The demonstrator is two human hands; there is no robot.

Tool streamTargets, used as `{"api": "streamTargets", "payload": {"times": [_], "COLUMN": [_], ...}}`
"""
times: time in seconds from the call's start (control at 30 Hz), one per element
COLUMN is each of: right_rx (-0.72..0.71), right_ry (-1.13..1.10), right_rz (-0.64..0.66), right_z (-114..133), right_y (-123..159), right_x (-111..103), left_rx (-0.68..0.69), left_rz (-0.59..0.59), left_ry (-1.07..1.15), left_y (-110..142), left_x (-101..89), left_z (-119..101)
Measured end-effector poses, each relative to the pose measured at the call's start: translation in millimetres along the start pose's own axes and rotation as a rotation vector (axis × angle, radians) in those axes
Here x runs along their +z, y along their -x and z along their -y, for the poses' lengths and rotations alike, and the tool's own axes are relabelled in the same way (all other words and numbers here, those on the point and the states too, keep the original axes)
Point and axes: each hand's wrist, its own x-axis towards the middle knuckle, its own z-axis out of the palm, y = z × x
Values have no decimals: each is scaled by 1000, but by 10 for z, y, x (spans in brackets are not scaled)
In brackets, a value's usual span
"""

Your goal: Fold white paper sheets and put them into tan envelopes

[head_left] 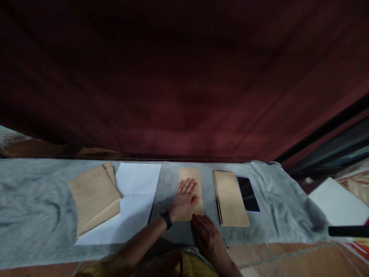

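A brown paper envelope (pixel 187 174) lies lengthwise on the grey cloth in the middle. My left hand (pixel 186 194), with a dark band on the wrist, rests flat on it, fingers stretched toward its far end. At the envelope's near right corner lies my right hand (pixel 206 231), its fingers flat and close together, touching or just beside the edge. To the right is a neat stack of brown envelopes (pixel 232 198). On the left, several more brown envelopes (pixel 96 190) are loosely fanned over a large white paper sheet (pixel 137 192).
A dark-screened phone (pixel 248 194) lies against the right stack. Grey cloth (pixel 276 207) covers the work surface. Behind hangs a dark red curtain (pixel 184 96). A white panel (pixel 337 202) and a black bar (pixel 348 231) are at far right. Floor tiles (pixel 305 261) show below.
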Motion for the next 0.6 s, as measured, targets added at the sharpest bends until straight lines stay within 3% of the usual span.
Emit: {"api": "streamTargets", "payload": {"times": [0.13, 0.23, 0.47, 0.6], "right_rx": [-22, -39, 63, 20], "right_ry": [-14, -12, -144, -105], "right_rz": [-28, -27, -53, -41], "right_z": [-32, -60, -71, -75], "right_y": [23, 46, -30, 41], "right_x": [31, 58, 24, 41], "left_rx": [102, 136, 320, 326], "left_rz": [-7, 21, 122, 113], "left_ry": [-52, -81, 7, 51], "left_y": [655, 941, 1080, 1113], "left_x": [-1, -42, -276, -315], "left_z": [-180, -219, -94, -110]}}
